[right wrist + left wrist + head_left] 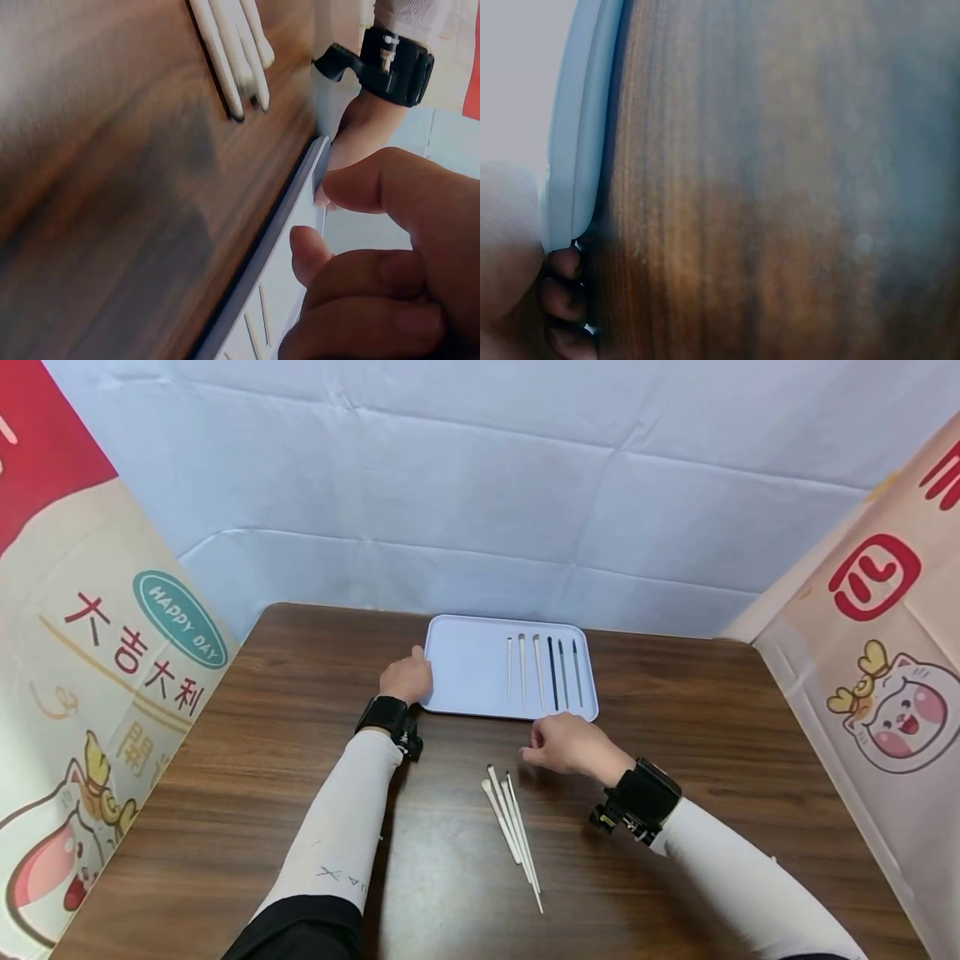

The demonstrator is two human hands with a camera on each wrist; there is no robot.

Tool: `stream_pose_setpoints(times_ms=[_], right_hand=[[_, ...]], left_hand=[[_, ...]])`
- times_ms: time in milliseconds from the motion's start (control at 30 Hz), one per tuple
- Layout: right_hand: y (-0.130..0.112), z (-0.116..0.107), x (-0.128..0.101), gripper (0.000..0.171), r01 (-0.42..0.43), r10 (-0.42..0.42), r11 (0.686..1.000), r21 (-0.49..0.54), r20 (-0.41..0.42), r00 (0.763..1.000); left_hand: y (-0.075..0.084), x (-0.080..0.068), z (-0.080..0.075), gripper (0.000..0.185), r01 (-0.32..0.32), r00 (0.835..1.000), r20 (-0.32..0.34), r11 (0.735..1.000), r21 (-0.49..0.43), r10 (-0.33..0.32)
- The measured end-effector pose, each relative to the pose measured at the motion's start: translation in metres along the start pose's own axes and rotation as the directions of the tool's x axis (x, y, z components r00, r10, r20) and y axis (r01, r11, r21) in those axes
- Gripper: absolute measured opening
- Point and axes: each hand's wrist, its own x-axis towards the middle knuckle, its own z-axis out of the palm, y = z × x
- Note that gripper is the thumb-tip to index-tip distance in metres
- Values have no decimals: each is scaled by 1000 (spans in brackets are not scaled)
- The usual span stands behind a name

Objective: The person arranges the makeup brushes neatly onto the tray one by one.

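Observation:
My left hand point(407, 677) grips the white tray point(465, 664) at its left edge; the left wrist view shows the thumb over the rim and fingertips point(564, 300) under it. Several thin makeup brushes lie side by side on the tray's right half, light-handled ones point(522, 668) left of dark ones point(553, 672). By the tray's front edge, toward the right, hovers my right hand point(573, 745). Its fingers are loosely bent, with a gap between thumb and index finger point(309, 251) and nothing held. Several white-handled makeup brushes point(517, 835) lie in a loose bunch on the table.
The brown wooden table point(300, 760) extends around the tray. Behind it hangs a pale cloth point(480, 485), with printed cloths at the left point(112, 693) and right point(885, 693) sides.

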Motion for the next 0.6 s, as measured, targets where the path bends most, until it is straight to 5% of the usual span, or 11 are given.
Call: stream_pose_setpoints(times_ms=[600], right_hand=[[-2,25,-21,27,-16,19,999,-40,58,998]], left_hand=[[1,-3,0,35,-2,1000,-7,1000,3,2]])
